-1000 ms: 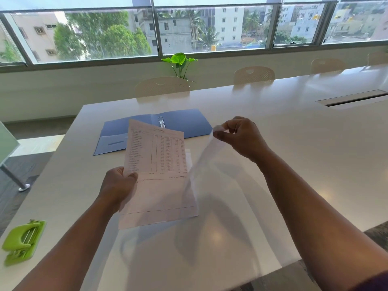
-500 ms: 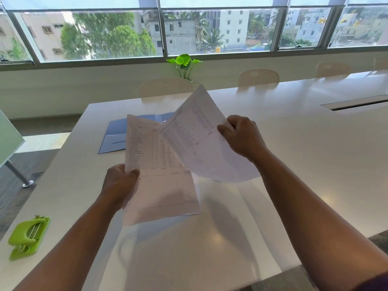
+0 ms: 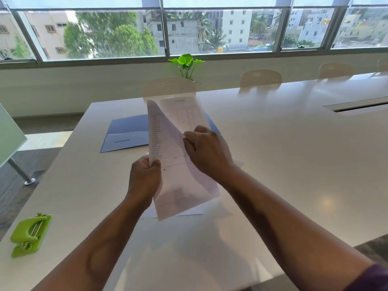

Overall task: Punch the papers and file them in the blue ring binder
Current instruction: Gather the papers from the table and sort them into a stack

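— Left hand [image 3: 144, 177], what has it got?
— It pinches the papers [image 3: 178, 164] at their left edge, thumb on top, holding them up off the table [image 3: 294, 154]. The right hand [image 3: 206, 151] is curled closed on the same sheets from the right, fingers over the printed side.
— Is the stack flat?
— No, the sheets stand tilted and fanned apart, and the top one is blurred. Another sheet seems to lie on the table just under them.
— And the punch?
— A green hole punch [image 3: 30, 236] sits at the near left corner of the table, well apart from both hands.
— The binder?
— The blue ring binder [image 3: 128, 132] lies open further off, past the hands. The raised papers hide its right half and its rings.
— Beyond that?
— Chairs along the far side, a green plant [image 3: 186, 64], then windows.
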Demonstrator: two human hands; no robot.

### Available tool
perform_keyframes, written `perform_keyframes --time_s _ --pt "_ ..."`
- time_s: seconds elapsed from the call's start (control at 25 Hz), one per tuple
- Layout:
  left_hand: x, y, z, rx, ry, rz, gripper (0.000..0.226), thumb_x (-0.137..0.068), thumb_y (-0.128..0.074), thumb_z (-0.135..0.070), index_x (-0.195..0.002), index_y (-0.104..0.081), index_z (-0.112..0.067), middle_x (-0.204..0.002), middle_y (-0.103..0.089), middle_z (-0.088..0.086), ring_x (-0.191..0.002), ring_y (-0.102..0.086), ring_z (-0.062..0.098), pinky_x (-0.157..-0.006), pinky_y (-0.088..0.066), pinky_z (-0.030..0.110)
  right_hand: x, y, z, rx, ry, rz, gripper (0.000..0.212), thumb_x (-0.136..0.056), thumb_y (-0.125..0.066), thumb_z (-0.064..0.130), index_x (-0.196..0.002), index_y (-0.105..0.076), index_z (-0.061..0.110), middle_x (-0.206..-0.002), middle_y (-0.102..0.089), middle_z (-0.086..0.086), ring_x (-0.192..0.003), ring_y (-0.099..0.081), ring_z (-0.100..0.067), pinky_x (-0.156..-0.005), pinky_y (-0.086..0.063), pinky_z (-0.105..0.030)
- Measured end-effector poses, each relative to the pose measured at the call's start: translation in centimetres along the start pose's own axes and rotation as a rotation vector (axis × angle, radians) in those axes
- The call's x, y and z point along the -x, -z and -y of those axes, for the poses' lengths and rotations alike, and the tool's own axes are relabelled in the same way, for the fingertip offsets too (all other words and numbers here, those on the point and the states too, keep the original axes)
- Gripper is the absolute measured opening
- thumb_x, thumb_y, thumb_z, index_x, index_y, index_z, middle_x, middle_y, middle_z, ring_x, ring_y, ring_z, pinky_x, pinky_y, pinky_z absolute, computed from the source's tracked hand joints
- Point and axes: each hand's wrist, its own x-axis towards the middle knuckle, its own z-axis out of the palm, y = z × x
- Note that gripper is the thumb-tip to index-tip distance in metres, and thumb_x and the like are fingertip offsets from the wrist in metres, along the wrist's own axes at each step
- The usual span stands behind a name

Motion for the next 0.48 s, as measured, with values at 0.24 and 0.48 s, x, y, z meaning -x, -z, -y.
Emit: perform_keyframes --time_s 0.24,0.48 --pt "0.7 -0.8 -0.6 0.112 0.009 0.063 0.02 -0.107 -0.048 -0.027 -0.113 -0.066 -0.026 -0.104 -0.073 -0.006 -0.092 -0.068 0.019 -0.069 -0.054 0.029 1.2 -2.6 2.8 0.028 -0.02 0.031 0.025 -0.102 -0.053 0.029 -0.104 -0.074 0.015 -0.096 -0.07 -0.003 -0.071 -0.067 -0.025 -0.063 -0.062 -0.04" --pt "1.0 -0.6 -0.3 0.161 -0.025 0.086 0.023 -0.107 -0.047 -0.03 -0.124 -0.061 -0.025 -0.112 -0.07 -0.007 -0.099 -0.067 0.022 -0.082 -0.057 0.035 2.3 -3.7 3.8 -0.074 -0.078 0.098 0.047 -0.102 -0.04 0.05 -0.134 -0.06 0.021 -0.123 -0.065 0.001 -0.094 -0.064 -0.021 -0.076 -0.058 -0.036"
